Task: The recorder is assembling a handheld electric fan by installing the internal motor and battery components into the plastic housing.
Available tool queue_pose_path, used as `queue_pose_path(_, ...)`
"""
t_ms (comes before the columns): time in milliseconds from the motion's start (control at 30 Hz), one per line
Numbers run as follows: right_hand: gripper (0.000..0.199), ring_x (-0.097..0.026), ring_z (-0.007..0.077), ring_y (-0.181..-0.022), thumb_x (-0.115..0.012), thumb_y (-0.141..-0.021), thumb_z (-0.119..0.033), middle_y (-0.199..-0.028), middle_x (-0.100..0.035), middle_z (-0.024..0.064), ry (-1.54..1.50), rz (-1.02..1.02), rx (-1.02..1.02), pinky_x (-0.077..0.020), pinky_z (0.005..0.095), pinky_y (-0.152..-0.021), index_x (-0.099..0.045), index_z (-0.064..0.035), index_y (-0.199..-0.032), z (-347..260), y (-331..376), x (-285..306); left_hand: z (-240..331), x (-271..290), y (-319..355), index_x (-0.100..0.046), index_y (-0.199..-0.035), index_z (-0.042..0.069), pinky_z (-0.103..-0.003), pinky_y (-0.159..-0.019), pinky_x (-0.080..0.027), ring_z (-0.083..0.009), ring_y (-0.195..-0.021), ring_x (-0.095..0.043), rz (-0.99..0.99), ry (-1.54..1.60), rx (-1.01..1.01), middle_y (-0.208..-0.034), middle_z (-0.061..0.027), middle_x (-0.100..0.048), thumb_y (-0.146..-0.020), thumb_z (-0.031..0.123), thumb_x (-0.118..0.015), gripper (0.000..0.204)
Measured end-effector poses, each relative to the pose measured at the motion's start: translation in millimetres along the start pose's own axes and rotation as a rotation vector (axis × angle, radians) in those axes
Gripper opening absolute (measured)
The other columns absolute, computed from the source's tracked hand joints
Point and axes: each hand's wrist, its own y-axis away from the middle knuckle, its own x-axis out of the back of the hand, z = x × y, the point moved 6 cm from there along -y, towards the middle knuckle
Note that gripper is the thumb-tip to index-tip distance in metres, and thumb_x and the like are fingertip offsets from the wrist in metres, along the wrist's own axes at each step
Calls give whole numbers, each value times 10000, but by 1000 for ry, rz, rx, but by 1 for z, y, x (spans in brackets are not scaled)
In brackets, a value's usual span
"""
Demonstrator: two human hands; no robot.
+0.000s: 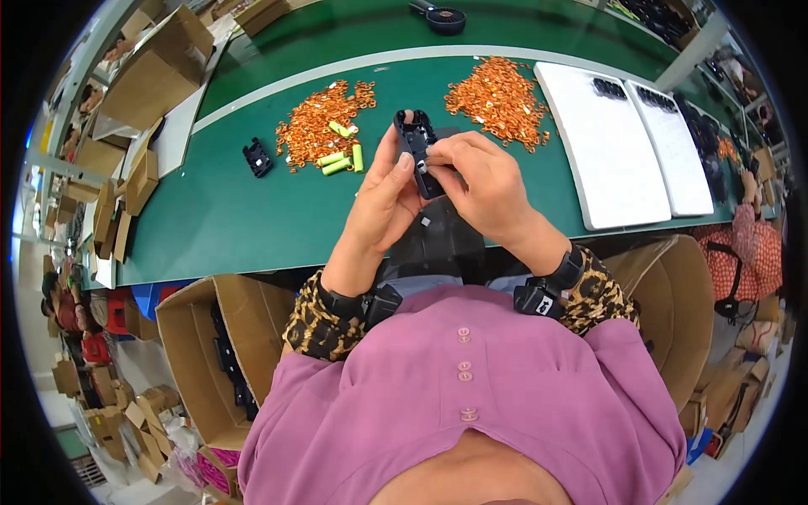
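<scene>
My left hand (380, 204) is closed around a long black plastic housing (415, 135), holding it tilted above the near edge of the green table. Its hollow side faces up. The fingers of my right hand (488, 181) are pinched together at the middle of the housing, by a small silvery piece (422, 167); what exactly they grip is hidden. Left of the housing lie several light-green cylindrical cells (338, 166), beside a pile of small orange ring-shaped parts (316, 126). A second orange pile (497, 97) lies beyond my right hand.
A black plastic part (257, 157) rests at the table's left. White foam boards (610, 160) with black pieces along their far ends lie on the right. Open cardboard boxes (189, 337) flank me below the table edge. A black handheld fan (443, 18) lies far off.
</scene>
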Motion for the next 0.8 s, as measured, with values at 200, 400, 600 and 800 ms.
queue_pose_path(200, 219, -627, 276, -787, -669, -708, 14, -805, -616, 85, 35, 29, 53, -517, 352, -655, -587, -27, -907, -6, 12, 25, -14, -18, -2, -195, -1489, 190, -431, -946, -490, -194, -1164, -526, -27, -9, 64, -1283, -63, -488, -996, 189, -473, 566)
queue_pose_path(400, 249, -604, 285, -799, -636, -693, 31, -816, -576, 94, 73, -6, 143, -514, 360, -655, -557, -21, -923, -7, 17, 35, -25, -28, -4, -206, -1487, 193, -427, -933, -501, -193, -1161, -530, -10, -43, 110, -1291, -61, -486, -994, 192, -479, 564)
queue_pose_path(600, 237, -574, 293, -776, -621, -727, 40, -809, -544, 98, -12, -65, 80, -505, 380, -653, -519, -20, -933, 2, 19, 43, -34, -32, -8, -196, -1491, 192, -427, -934, -504, -200, -1156, -538, -3, -101, 153, -1299, -66, -484, -993, 191, -482, 575)
queue_pose_path(800, 259, -563, 300, -768, -626, -729, 54, -822, -541, 103, -75, -29, -53, -489, 377, -645, -490, -25, -934, 14, 31, 53, -41, -42, -12, -193, -1492, 189, -436, -938, -502, -239, -1145, -558, -28, -128, 173, -1305, -104, -488, -989, 189, -488, 583)
